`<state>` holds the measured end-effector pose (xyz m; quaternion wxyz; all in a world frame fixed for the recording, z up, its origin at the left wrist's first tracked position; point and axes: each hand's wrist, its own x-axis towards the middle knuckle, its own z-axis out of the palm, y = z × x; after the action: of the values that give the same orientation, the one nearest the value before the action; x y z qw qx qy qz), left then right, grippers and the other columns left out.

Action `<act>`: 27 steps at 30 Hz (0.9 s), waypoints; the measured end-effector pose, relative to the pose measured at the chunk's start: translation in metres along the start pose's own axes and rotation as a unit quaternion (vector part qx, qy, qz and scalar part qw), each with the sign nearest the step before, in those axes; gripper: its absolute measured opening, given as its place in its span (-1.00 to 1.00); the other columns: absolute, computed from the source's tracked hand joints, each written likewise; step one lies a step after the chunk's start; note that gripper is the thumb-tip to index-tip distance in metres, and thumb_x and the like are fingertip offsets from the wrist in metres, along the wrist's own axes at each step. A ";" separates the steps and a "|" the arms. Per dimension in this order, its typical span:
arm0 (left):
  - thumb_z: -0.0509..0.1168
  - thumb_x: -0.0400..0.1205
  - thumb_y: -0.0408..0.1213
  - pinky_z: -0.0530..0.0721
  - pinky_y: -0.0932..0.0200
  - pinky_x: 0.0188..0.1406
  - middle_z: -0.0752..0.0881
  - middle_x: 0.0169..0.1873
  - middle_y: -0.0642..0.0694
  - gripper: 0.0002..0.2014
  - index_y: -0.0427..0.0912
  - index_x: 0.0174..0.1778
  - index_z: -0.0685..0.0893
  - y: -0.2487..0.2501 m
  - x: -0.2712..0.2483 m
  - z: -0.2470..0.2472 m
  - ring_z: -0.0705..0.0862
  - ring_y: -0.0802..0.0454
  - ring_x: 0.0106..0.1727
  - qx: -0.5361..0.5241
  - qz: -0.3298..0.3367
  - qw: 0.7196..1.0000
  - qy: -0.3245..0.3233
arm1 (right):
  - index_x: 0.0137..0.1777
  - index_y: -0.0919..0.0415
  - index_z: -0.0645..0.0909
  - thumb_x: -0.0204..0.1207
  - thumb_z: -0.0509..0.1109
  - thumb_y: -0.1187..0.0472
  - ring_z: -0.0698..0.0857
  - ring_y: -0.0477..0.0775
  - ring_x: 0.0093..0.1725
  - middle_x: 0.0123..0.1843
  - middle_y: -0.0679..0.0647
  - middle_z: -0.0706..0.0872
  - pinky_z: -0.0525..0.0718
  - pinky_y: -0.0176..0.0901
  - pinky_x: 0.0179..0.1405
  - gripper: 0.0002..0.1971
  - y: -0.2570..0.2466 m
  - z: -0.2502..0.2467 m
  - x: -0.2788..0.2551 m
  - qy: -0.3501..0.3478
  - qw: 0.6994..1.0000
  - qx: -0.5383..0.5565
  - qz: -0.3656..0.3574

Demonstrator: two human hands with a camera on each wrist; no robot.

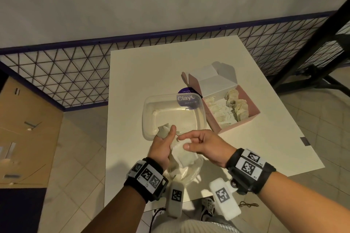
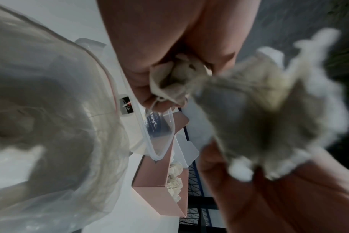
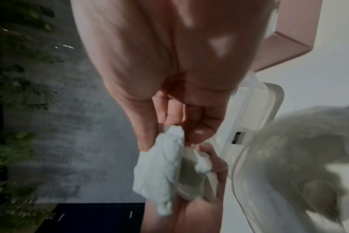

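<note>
1. Pinching a flat white paper sachet (image 1: 184, 155) between thumb and forefinger, the right hand (image 1: 206, 147) sits at the lower centre of the head view. Its other fingers curl loosely and hold nothing. In the right wrist view the flat white paper sachet (image 3: 161, 165) hangs from that pinch.
2. Just left of it, the left hand (image 1: 161, 149) grips a crumpled grey-beige sachet (image 1: 164, 131) between its raised thumb and curled fingers. The left wrist view shows the crumpled grey-beige sachet (image 2: 175, 82) wadded tight in those fingers.
3. The flat sachet lies between the two hands, close against the left palm. Whether it touches the palm cannot be told.
4. Under both hands, a crinkled clear plastic bag (image 1: 191, 171) with pale sachets inside rests on the white rectangular table (image 1: 132, 73).
5. Above the hands in the frame stands a clear rectangular plastic tub (image 1: 145, 111). The crumpled sachet is held over its near rim. A round purple label (image 1: 186, 98) shows at its far right corner.
6. Just beside the tub, to the right, an open pink cardboard box (image 1: 242, 122) holds more crumpled pale sachets (image 1: 236, 104).
7. Across the upper half, a dark wire-mesh fence (image 1: 56, 73) runs behind the table.
</note>
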<state>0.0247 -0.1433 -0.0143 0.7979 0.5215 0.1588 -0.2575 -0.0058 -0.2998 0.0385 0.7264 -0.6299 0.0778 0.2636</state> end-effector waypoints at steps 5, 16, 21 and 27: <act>0.42 0.43 -0.02 0.57 -0.23 0.07 0.68 -0.34 -0.16 -0.83 -0.04 -0.30 0.72 0.008 0.001 0.016 0.66 -0.21 -0.12 -0.031 0.012 0.999 0.006 | 0.05 0.30 0.68 0.45 0.42 0.48 0.79 -0.01 -0.25 -0.18 0.15 0.82 0.76 -0.22 -0.21 -0.79 0.010 0.005 0.017 0.082 0.989 0.121 0.020; 0.39 0.51 -0.15 0.76 -0.04 -0.12 0.75 -0.13 -0.26 -0.69 -0.27 0.06 0.61 0.019 0.006 -0.005 0.78 -0.16 -0.09 -0.102 0.002 0.992 -0.075 | -0.12 0.23 0.66 0.49 0.43 0.40 0.58 -0.15 -0.46 -0.39 0.01 0.65 0.54 -0.36 -0.43 -0.93 0.000 -0.009 0.014 0.094 0.996 0.013 -0.008; 0.42 0.48 -0.23 0.56 0.24 -0.59 0.66 -0.31 -0.08 -0.83 -0.13 -0.13 0.56 0.031 0.013 -0.031 0.60 0.08 -0.46 -0.143 -0.014 0.990 0.003 | -0.17 0.14 0.67 0.48 0.46 0.32 0.44 -0.15 -0.47 -0.49 -0.12 0.48 0.47 -0.40 -0.38 -0.93 -0.018 -0.025 0.000 0.054 0.978 -0.199 -0.032; 0.42 0.55 -0.30 0.66 0.11 -0.39 0.74 -0.12 -0.20 -0.86 -0.10 0.01 0.67 0.043 0.004 -0.030 0.64 -0.03 -0.36 0.150 0.055 0.987 -0.002 | -0.02 0.14 0.69 0.53 0.43 0.18 0.59 -0.23 -0.29 -0.25 -0.09 0.65 0.56 -0.39 -0.19 -0.92 -0.028 -0.032 -0.002 -0.075 0.875 -0.478 -0.005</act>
<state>0.0530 -0.1030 0.0041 0.7240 0.6426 0.0875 -0.2350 0.0132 -0.3332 0.0573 0.3423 -0.8789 -0.1157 0.3116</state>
